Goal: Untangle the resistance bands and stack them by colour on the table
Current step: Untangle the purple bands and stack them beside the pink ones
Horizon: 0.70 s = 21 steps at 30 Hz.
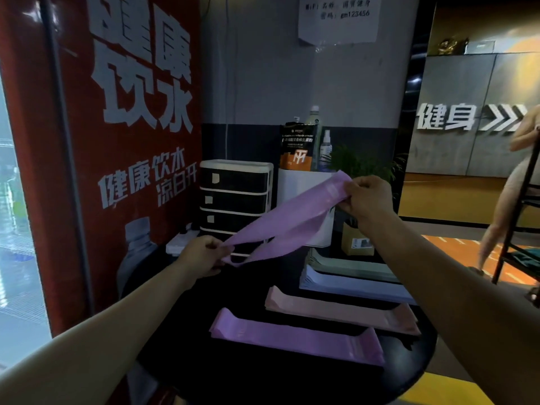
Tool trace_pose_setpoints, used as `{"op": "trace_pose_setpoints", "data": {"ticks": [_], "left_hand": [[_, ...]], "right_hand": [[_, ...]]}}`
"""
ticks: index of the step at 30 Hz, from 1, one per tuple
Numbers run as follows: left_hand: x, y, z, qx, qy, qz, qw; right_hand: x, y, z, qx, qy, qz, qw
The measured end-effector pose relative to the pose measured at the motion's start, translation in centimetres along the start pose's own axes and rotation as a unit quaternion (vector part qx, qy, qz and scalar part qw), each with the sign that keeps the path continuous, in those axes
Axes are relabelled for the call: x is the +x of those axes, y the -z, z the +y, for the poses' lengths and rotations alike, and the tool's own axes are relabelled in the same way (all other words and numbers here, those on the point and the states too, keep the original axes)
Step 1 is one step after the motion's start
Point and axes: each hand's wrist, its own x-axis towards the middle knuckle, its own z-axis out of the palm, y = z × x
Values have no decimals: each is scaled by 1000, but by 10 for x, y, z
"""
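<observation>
Head view: left hand and right hand pinch a purple band taut; best flattened, then laid squarely on the purple stack.

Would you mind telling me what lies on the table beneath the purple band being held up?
Four stacks lie on the round table: purple nearest, then pink, pale blue and green. How many bands each stack holds cannot be seen.

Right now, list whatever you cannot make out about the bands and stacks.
Head view only:
- Green stack: far end hidden behind the right forearm; band count unreadable, too dim.
- Held purple band: its ends are covered by the left hand and right hand.
- Purple stack: layers too thin to count.
</observation>
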Motion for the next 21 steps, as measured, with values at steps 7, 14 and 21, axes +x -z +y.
{"op": "trace_pose_setpoints", "data": {"ticks": [7,14,21], "left_hand": [[-6,3,4,-302,33,-94,948],[-10,18,-6,-33,77,-234,969],[-8,17,-18,66,22,-160,985]], "right_hand": [[6,8,27,6,-63,29,998],[0,19,43,49,-132,58,988],[-13,23,66,97,-195,17,976]]}}
